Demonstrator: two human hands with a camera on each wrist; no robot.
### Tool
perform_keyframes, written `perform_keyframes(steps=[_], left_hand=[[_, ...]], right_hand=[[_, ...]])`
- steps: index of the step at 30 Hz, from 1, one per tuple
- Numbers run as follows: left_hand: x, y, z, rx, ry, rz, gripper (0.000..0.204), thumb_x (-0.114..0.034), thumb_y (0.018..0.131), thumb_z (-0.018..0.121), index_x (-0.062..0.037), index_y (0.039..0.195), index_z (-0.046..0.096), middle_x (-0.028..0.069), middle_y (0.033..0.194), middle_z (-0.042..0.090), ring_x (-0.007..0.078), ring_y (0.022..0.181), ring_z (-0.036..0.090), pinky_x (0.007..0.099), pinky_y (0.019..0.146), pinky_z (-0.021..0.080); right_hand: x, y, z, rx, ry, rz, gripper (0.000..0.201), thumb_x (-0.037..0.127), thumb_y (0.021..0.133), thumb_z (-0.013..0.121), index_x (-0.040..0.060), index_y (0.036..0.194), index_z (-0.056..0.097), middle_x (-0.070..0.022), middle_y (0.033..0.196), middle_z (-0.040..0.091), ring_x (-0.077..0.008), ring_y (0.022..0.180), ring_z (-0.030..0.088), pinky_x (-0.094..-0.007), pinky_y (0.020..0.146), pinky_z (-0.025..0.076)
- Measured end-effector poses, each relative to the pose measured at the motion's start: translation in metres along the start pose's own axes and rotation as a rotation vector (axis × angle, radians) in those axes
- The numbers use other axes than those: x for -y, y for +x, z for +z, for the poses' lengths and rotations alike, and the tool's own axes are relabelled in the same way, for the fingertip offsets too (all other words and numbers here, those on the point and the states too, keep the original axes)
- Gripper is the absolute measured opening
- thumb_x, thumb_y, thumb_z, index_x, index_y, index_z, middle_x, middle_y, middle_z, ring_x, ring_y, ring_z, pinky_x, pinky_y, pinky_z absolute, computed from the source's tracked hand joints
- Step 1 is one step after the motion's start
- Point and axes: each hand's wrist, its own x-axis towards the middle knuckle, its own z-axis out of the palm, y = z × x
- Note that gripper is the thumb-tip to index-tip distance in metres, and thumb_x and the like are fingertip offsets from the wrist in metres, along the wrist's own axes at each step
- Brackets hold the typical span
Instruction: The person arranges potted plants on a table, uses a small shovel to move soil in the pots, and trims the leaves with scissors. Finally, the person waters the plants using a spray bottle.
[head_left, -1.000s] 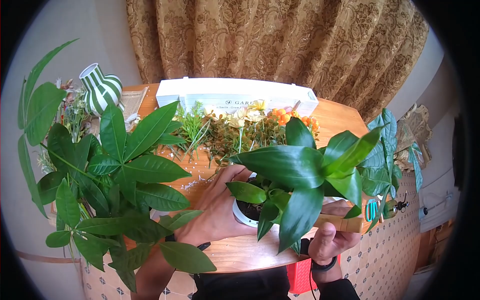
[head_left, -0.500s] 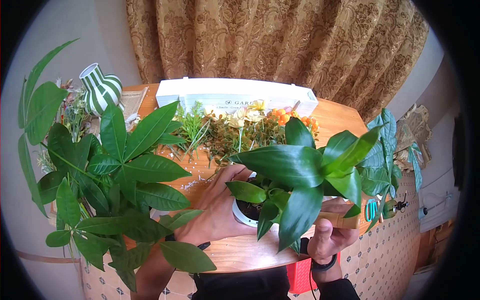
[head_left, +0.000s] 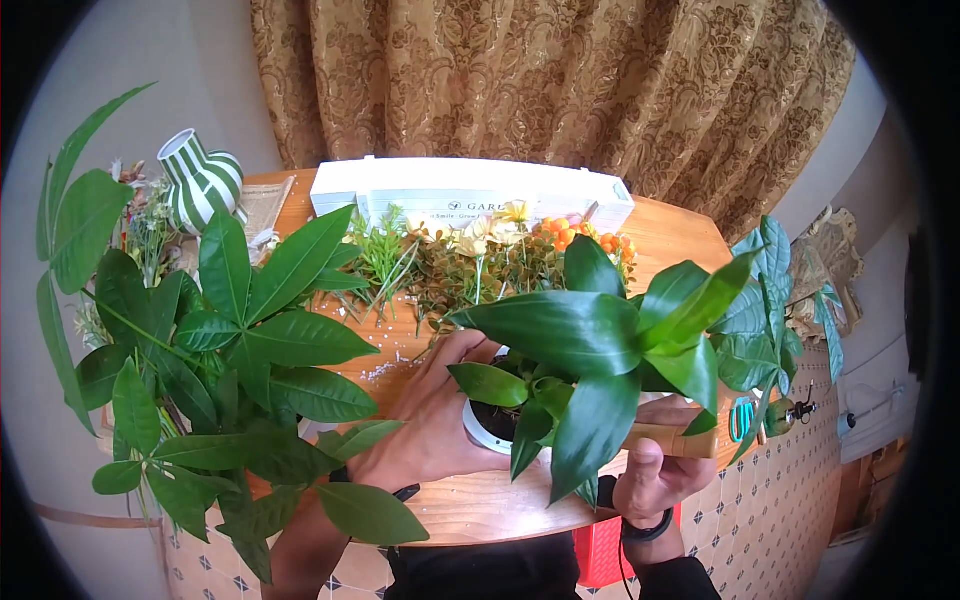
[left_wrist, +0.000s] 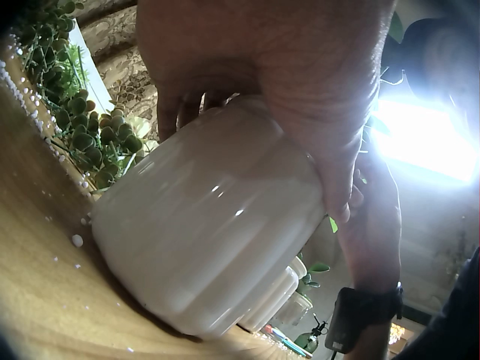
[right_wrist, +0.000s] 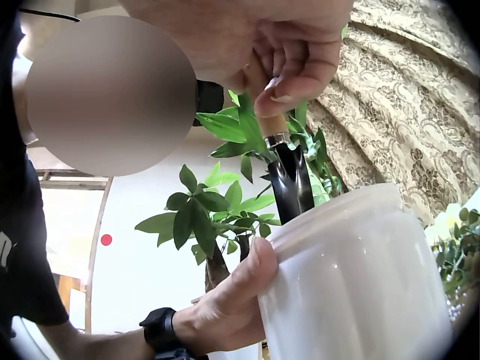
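My left hand (head_left: 420, 435) grips a glossy white pot (left_wrist: 210, 225) round its side, the thumb near the rim. Dark soil and a plant with broad green leaves (head_left: 590, 330) fill the pot. Fingers of my right hand (head_left: 660, 485) curl round the wooden handle of a small trowel (head_left: 690, 443). In the right wrist view the trowel's black blade (right_wrist: 291, 184) points down just inside the pot's rim, its tip hidden. The pot leans somewhat on the wooden table (left_wrist: 45, 277).
A large leafy plant (head_left: 300, 340) crowds the left side. Cut flowers and greenery (head_left: 470, 265) lie before a white box (head_left: 400, 190) at the back. A green-striped vase (head_left: 205, 185) stands back left. On the right are turquoise-handled scissors (head_left: 741, 420) and a spray bottle (head_left: 785, 412).
The trowel handle has shifted slightly left with my right hand. My left hand keeps its grip on the pot.
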Motion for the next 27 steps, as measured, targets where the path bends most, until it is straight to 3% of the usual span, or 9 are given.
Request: perform_keyframes(steps=[5, 9, 12, 27], left_hand=[[-0.0014, 0.0001, -0.0003, -0.005, -0.086, -0.036, 0.068, -0.043, 0.062, 0.089, -0.0118, 0.118, 0.065, 0.008, 0.12, 0.061, 0.033, 0.121, 0.047, 0.0456, 0.104, 0.041], [-0.0002, -0.0002, -0.0005, -0.007, 0.002, 0.003, 0.069, -0.043, 0.062, 0.089, -0.0112, 0.118, 0.065, 0.0087, 0.121, 0.061, 0.0331, 0.122, 0.046, 0.0455, 0.105, 0.04], [0.0011, -0.0011, 0.0003, -0.014, 0.027, 0.021, 0.069, -0.043, 0.062, 0.089, -0.0108, 0.118, 0.065, 0.0092, 0.121, 0.061, 0.0333, 0.122, 0.046, 0.0458, 0.105, 0.04], [0.0021, -0.0009, 0.002, -0.019, 0.009, 0.033, 0.07, -0.04, 0.06, 0.089, -0.0121, 0.119, 0.063, 0.009, 0.123, 0.058, 0.0353, 0.119, 0.047, 0.0476, 0.103, 0.041]], right_hand=[[0.0009, -0.0032, -0.0034, -0.021, 0.013, 0.034, 0.036, 0.019, 0.085, 0.081, -0.0051, 0.094, 0.055, -0.0134, 0.081, 0.066, -0.0216, 0.066, 0.063, -0.0321, 0.06, 0.051], [0.0073, -0.002, -0.0009, -0.092, 0.115, 0.103, 0.036, 0.02, 0.086, 0.081, -0.0052, 0.094, 0.056, -0.013, 0.081, 0.065, -0.0221, 0.066, 0.063, -0.0326, 0.06, 0.051], [0.0002, -0.0033, -0.0033, -0.022, 0.043, 0.009, 0.034, 0.018, 0.086, 0.08, -0.0057, 0.094, 0.057, -0.0133, 0.082, 0.065, -0.0217, 0.066, 0.063, -0.0321, 0.06, 0.05], [0.0008, -0.0042, -0.0031, -0.031, 0.04, 0.043, 0.038, 0.023, 0.086, 0.081, -0.005, 0.094, 0.056, -0.0139, 0.082, 0.067, -0.0205, 0.064, 0.063, -0.0311, 0.059, 0.05]])
